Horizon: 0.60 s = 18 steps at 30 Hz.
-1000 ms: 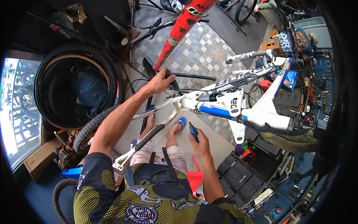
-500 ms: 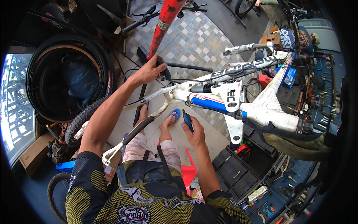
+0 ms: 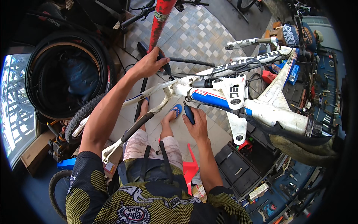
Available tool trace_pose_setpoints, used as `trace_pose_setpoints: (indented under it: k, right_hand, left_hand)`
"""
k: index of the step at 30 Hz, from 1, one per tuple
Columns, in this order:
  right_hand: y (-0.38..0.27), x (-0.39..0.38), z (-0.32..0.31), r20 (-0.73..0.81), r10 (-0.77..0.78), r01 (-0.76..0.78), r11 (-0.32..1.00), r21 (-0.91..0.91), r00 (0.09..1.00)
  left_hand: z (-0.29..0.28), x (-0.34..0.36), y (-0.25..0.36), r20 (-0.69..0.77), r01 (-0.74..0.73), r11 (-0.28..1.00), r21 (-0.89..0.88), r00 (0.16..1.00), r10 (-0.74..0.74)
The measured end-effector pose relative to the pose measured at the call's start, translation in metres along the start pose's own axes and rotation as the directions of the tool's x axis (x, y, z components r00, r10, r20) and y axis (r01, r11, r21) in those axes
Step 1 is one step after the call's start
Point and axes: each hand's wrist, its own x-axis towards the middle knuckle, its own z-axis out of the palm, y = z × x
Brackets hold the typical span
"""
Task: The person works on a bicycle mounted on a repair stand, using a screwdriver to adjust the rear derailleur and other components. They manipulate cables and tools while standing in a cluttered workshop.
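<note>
The right hand point(image 3: 197, 125), closed around a blue tool point(image 3: 190, 115), has come closer to the near side of the white bicycle frame point(image 3: 209, 98); beyond it, the left hand point(image 3: 151, 65) grips a dark handle point(image 3: 167, 69), so the work seems two-sided.

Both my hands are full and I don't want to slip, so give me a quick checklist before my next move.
1. Left hand gripping the dark-handled tool: ok.
2. Right hand gripping the blue-handled tool: ok.
3. Tip of the dark-handled tool seated on the white bike frame: cannot tell, too small to see.
4. Tip of the blue-handled tool clear of the white bike frame: cannot tell from this one view.
5. White bike frame firmly supported: cannot tell.
6. Toes protected: probably not ok, since the blue sandal is open-toed.
</note>
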Motion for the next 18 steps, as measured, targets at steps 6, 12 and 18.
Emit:
trace_pose_setpoints:
  k: [6, 12, 18]
  right_hand:
    - [0.013, 0.010, 0.018, -0.057, -0.128, 0.121, 0.986, -0.111, 0.990]
    - [0.024, 0.011, 0.034, -0.068, -0.150, 0.141, 0.982, -0.126, 0.986]
    - [0.025, 0.008, 0.038, -0.070, -0.027, 0.038, 0.985, 0.167, 0.997]
  left_hand:
    - [0.001, 0.002, -0.002, 0.001, 0.070, 0.997, -0.041, 0.998, -0.070]
    - [0.005, 0.003, -0.007, -0.011, 0.032, 0.999, -0.041, 0.999, -0.033]
    - [0.005, 0.002, -0.008, -0.031, 0.049, 0.999, 0.015, 0.998, -0.049]
